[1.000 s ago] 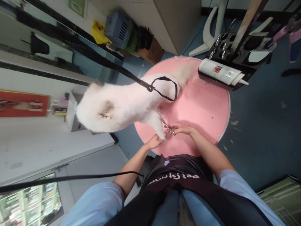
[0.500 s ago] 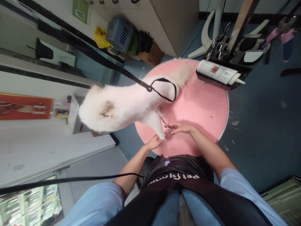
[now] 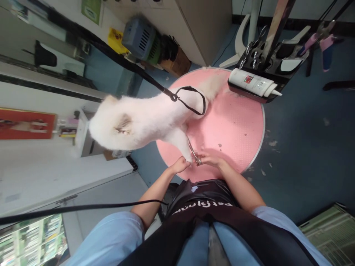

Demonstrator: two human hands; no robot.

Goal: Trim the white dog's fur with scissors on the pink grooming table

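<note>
A white fluffy dog (image 3: 146, 114) stands on the round pink grooming table (image 3: 235, 129), its head toward the left. A black grooming loop (image 3: 204, 99) circles its hindquarters. My left hand (image 3: 181, 165) is closed around the paw end of the dog's leg (image 3: 180, 142) nearest me. In my right hand (image 3: 209, 160) is a pair of scissors (image 3: 193, 149); the fingers are in the handles and the blades point away from me, alongside that leg. The blade tips lie close to the fur, and I cannot tell whether they touch it.
At the table's far right edge hangs a black tool holder (image 3: 255, 88) with a white bottle (image 3: 252, 82) and several scissors. Pink-and-blue clippers (image 3: 325, 44) hang beyond it. A black strap (image 3: 124, 61) runs from upper left to the dog. A pet carrier (image 3: 140, 38) stands behind.
My right hand and the scissors have moved slightly toward me, and the blades now stand more upright along the leg. My left hand keeps its hold on the paw. The whole view has shifted a little.
</note>
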